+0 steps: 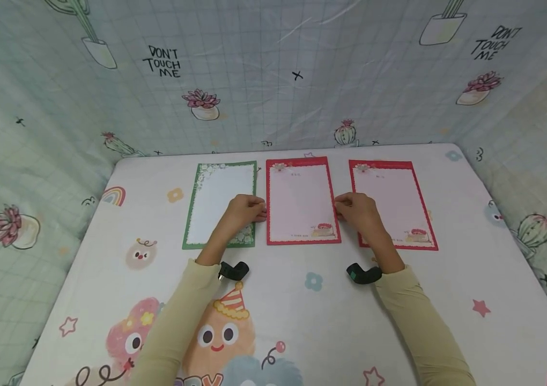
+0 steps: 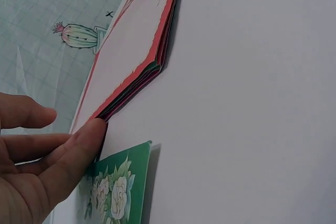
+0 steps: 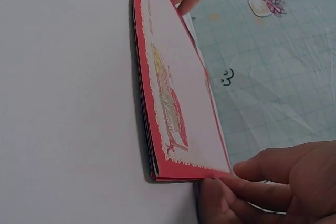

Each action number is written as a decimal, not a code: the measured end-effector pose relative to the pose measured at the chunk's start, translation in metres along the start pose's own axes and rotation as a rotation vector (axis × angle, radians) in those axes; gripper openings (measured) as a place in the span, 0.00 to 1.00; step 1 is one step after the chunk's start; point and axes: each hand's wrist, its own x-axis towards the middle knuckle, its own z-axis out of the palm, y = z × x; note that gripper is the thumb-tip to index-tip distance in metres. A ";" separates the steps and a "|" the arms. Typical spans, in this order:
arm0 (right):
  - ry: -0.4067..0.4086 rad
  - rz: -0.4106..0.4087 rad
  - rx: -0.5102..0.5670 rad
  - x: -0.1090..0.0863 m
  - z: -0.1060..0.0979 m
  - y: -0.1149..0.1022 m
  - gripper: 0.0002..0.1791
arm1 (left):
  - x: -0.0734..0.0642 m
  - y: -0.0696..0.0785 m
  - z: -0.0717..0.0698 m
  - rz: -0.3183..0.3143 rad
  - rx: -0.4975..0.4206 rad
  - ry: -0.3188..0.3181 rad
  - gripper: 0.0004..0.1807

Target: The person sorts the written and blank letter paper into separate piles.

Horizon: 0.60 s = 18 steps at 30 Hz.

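A stack of decorated paper sheets (image 1: 300,201), red-bordered on top, lies in the middle of the row. Several red, green and dark layers show along its near edge in the left wrist view. My left hand (image 1: 244,210) touches its left side, the thumb (image 2: 79,156) against the stack's edge and another finger raised apart. Opposite, my right hand (image 1: 357,209) has its fingertips at the right side, close to the stack's corner in the right wrist view. A green-bordered floral sheet (image 1: 217,182) lies left, partly under my left forearm's view. Another red-bordered sheet (image 1: 391,198) lies right, partly covered by my right hand.
The white table cover (image 1: 312,321) carries printed cartoon figures, stars and flowers. A pale curtain (image 1: 264,64) with plant drawings rises behind and along both sides. Each wrist wears a small black camera, the left one (image 1: 234,271) and the right one (image 1: 364,274).
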 end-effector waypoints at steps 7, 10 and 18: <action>0.008 0.002 -0.014 0.000 -0.001 -0.002 0.19 | 0.001 0.003 0.003 0.001 0.000 0.005 0.17; 0.014 -0.002 -0.003 0.001 -0.001 -0.002 0.19 | 0.001 0.005 0.004 0.009 0.001 0.012 0.17; 0.042 -0.008 0.001 0.001 0.000 -0.003 0.17 | -0.002 0.007 0.005 0.064 0.023 0.047 0.15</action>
